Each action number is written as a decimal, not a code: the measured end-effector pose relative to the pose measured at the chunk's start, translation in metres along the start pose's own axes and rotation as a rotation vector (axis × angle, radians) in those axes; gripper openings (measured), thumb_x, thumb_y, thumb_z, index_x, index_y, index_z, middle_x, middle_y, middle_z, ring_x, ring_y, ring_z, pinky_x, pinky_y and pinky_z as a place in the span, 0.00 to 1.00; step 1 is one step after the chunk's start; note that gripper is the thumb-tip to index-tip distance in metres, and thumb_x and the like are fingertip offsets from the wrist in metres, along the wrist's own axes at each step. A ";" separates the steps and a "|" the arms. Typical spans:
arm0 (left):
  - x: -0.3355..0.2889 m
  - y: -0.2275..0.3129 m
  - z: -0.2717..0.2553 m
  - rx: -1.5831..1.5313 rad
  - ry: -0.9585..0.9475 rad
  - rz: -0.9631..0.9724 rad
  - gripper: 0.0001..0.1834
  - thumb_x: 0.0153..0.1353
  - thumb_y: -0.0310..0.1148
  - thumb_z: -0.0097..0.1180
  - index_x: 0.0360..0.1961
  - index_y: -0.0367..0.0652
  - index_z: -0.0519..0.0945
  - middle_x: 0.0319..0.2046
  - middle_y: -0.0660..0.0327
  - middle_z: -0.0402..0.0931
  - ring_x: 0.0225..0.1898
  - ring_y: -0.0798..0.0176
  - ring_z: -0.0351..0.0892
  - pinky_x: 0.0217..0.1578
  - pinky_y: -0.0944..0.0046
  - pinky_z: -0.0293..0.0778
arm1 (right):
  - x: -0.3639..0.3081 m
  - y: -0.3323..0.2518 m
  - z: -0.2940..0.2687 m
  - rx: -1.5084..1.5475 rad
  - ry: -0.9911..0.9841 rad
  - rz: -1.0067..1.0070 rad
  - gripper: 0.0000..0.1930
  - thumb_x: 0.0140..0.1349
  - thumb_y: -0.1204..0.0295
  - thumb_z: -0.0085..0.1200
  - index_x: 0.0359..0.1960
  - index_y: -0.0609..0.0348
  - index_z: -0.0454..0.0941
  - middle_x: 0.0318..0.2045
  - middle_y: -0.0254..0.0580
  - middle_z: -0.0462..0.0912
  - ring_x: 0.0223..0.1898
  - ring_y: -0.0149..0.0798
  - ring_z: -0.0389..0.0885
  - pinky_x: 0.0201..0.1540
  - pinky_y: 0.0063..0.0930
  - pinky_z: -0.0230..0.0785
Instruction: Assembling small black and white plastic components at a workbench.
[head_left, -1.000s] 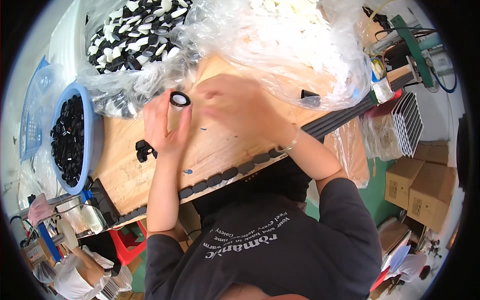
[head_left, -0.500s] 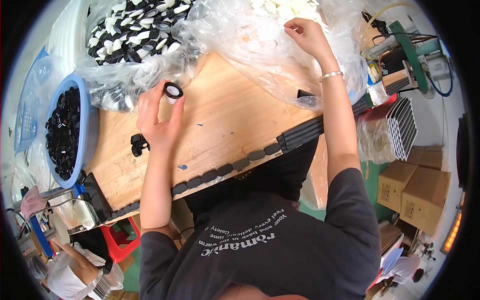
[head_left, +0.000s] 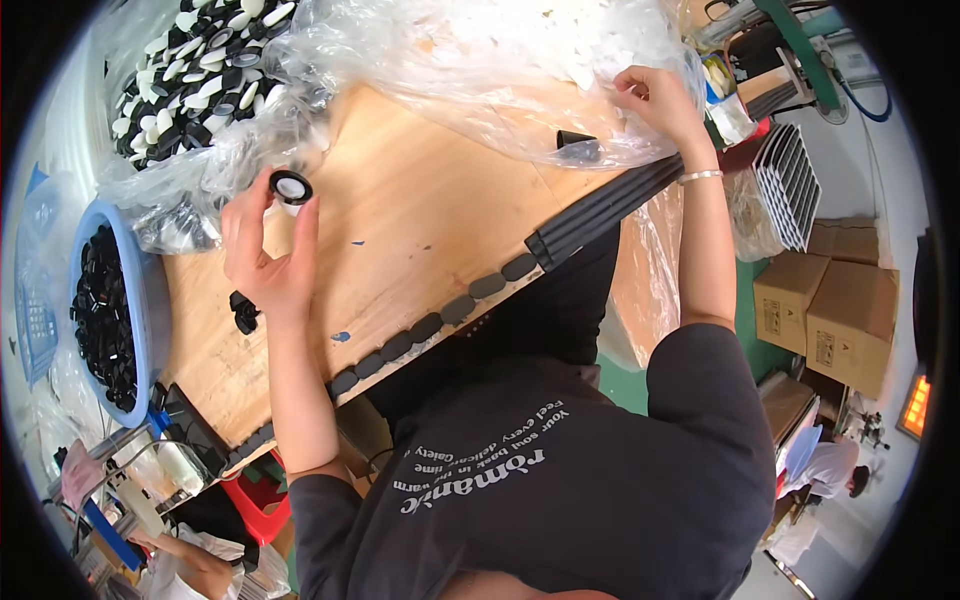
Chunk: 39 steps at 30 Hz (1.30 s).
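Between thumb and fingers, my left hand [head_left: 268, 255] holds a small round black cap [head_left: 291, 187] with a white disc inside, above the wooden table [head_left: 400, 220]. My right hand [head_left: 660, 108] is at the right end of the clear plastic sheet [head_left: 480, 75]. Its fingers are curled in toward the thumb, and whatever is between them is too small to make out. Beyond it, pale, thin pieces [head_left: 560, 40] lie heaped on the plastic. A short black tube-like piece [head_left: 575, 138] lies near the right hand, partly under the sheet.
Black and white oval pieces [head_left: 200, 75] fill a clear bag at the far left. A blue basin [head_left: 150, 300] of small black parts stands at the left. Small black parts [head_left: 243, 312] lie beside my left wrist. Dark padding [head_left: 425, 327] lines the near edge. Cardboard boxes [head_left: 850, 320] stand right.
My right hand has come down and to the right, away from the pale heap to the plastic's right edge. The left hand still holds the black cap. The whole view has shifted somewhat.
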<state>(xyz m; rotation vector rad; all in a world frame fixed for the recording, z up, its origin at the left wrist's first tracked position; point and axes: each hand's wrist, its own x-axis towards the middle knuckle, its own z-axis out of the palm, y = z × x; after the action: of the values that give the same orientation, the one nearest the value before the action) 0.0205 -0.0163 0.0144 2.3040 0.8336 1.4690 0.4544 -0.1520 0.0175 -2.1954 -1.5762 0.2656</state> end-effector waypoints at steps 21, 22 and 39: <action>-0.001 -0.001 0.001 -0.042 0.000 0.050 0.23 0.40 0.22 0.69 0.43 0.36 0.80 0.35 0.55 0.79 0.37 0.55 0.76 0.40 0.62 0.71 | -0.001 -0.038 0.009 -0.080 -0.009 0.138 0.08 0.56 0.77 0.57 0.36 0.68 0.79 0.24 0.42 0.82 0.26 0.28 0.80 0.31 0.23 0.71; -0.001 -0.002 0.000 -0.024 0.007 0.040 0.23 0.40 0.22 0.69 0.43 0.36 0.80 0.35 0.55 0.79 0.37 0.55 0.76 0.40 0.62 0.71 | 0.001 -0.049 0.009 -0.041 0.120 0.044 0.07 0.57 0.77 0.57 0.37 0.67 0.79 0.25 0.40 0.82 0.27 0.28 0.80 0.31 0.22 0.71; 0.002 -0.018 -0.004 0.045 0.173 0.092 0.25 0.35 0.22 0.71 0.41 0.41 0.82 0.38 0.62 0.82 0.39 0.57 0.73 0.42 0.63 0.70 | 0.017 -0.271 0.091 0.841 0.013 -0.659 0.05 0.52 0.83 0.62 0.31 0.67 0.80 0.30 0.37 0.82 0.28 0.25 0.79 0.31 0.15 0.73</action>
<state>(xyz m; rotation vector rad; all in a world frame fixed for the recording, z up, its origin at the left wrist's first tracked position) 0.0121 -0.0016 0.0079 2.3003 0.8240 1.7264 0.1929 -0.0436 0.0575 -0.9968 -1.6619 0.5686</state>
